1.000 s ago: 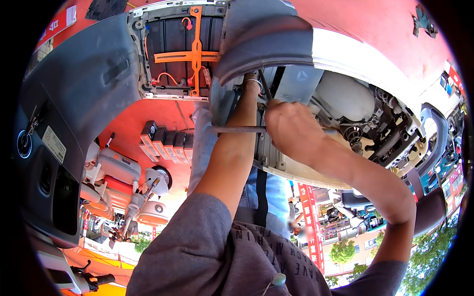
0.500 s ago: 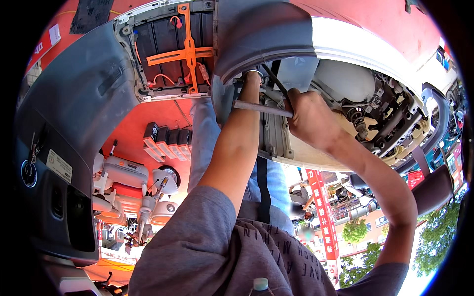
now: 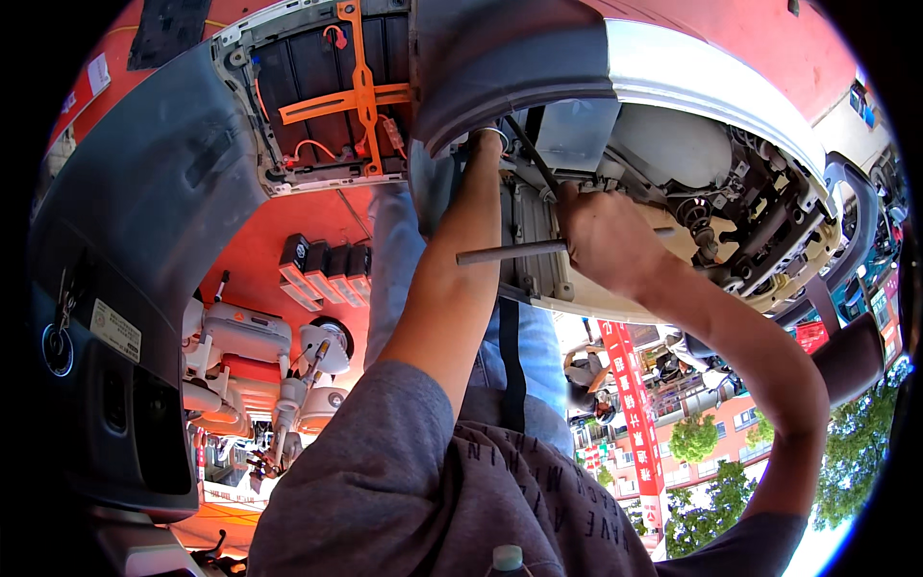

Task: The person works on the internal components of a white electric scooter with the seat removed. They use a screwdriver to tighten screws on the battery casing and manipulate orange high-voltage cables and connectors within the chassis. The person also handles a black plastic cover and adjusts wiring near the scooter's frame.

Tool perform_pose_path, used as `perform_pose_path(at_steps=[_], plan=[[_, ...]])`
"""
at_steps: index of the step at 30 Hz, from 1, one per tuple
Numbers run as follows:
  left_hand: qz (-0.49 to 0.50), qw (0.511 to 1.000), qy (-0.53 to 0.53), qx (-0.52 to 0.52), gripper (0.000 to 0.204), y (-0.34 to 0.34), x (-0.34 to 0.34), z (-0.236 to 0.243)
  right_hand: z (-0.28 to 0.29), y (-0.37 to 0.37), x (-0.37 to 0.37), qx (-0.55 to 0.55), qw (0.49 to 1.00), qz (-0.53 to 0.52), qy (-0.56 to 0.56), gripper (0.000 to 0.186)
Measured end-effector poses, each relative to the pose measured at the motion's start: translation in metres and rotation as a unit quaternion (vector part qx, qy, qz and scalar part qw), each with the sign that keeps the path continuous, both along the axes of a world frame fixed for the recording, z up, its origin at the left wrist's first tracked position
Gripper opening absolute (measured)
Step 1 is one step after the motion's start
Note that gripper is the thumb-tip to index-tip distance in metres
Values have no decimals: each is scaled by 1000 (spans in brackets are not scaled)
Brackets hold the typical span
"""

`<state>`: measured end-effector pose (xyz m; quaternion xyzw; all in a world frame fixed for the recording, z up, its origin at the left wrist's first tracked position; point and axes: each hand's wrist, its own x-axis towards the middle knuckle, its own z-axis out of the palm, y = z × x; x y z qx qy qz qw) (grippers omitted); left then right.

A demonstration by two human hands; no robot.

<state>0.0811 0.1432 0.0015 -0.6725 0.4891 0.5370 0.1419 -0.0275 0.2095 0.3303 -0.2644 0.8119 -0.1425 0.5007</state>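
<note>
My right hand [image 3: 612, 238] is closed round the grip of a T-handle wrench. The wrench's crossbar [image 3: 510, 252] sticks out on both sides of the fist, its left end crossing in front of my left forearm. A long dark shaft [image 3: 531, 152] slants up and left from the fist into the wheel well. My left hand [image 3: 486, 144] reaches in by the edge of the dark plastic fender [image 3: 514, 72]. Its fingers are hidden behind that edge, with a pale band at the wrist. Where the shaft ends is also hidden.
An open bay [image 3: 317, 82] with an orange cross strap lies upper left. A coil spring [image 3: 694, 216] and a pale rounded tank [image 3: 663, 144] sit on the right under the white body panel. Several boxes [image 3: 327, 267] and parked scooters [image 3: 250, 332] stand on the red ground.
The wrench's crossbar has turned: its left end has swung lower, and its other end now shows right of my fist. My right hand has shifted slightly down; my left stays inside.
</note>
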Motion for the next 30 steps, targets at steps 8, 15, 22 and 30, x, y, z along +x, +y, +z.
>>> perform_pose_path(at_steps=[8, 15, 22, 30], plan=[[0, 1000, -14, 3, 30, 5, -2, -8, -9, -39, 55, 10, 683, -728, -63, 19], [10, 1000, -22, 4, 31, 5, -1, -12, -8, -57, 51, -42, 407, -906, -104, 21], [-44, 996, -75, -14, 35, 10, 0, -24, -16, -48, 62, -33, 550, -833, -38, 23], [-53, 974, -133, 175, 31, 0, -37, 49, -21, -35, 79, -27, 599, -800, 14, 31]])
